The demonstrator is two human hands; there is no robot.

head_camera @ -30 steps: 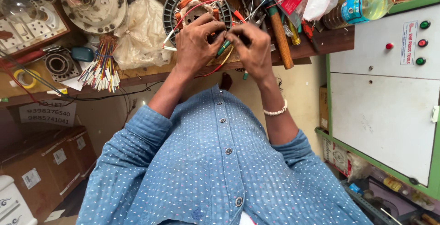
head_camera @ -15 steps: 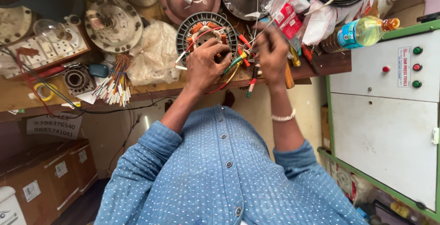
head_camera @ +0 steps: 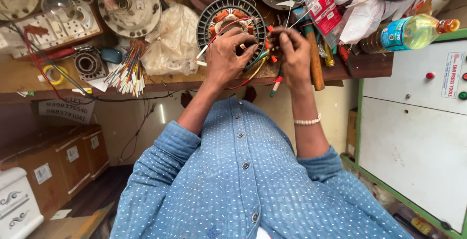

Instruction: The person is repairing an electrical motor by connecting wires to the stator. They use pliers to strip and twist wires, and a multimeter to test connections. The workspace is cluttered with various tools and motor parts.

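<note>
head cam | looks down over chest to workbench (head_camera: 29, 81) | close | single view

The shirt (head_camera: 253, 185) is blue with small white dots; the wires (head_camera: 127, 68) are many-coloured; the bottle (head_camera: 413, 32) has yellow liquid.

Soft, even daylight fills the scene without harsh glare. The cluttered wooden workbench (head_camera: 29, 76) is well lit, while the space beneath it falls into dim shadow. A faint sheen sits on the clear plastic bottle of yellow liquid (head_camera: 413, 32). Focus is sharp at centre; wide-angle stretching bends the edges, and the blue dotted shirt (head_camera: 243, 190) looms large.
</note>
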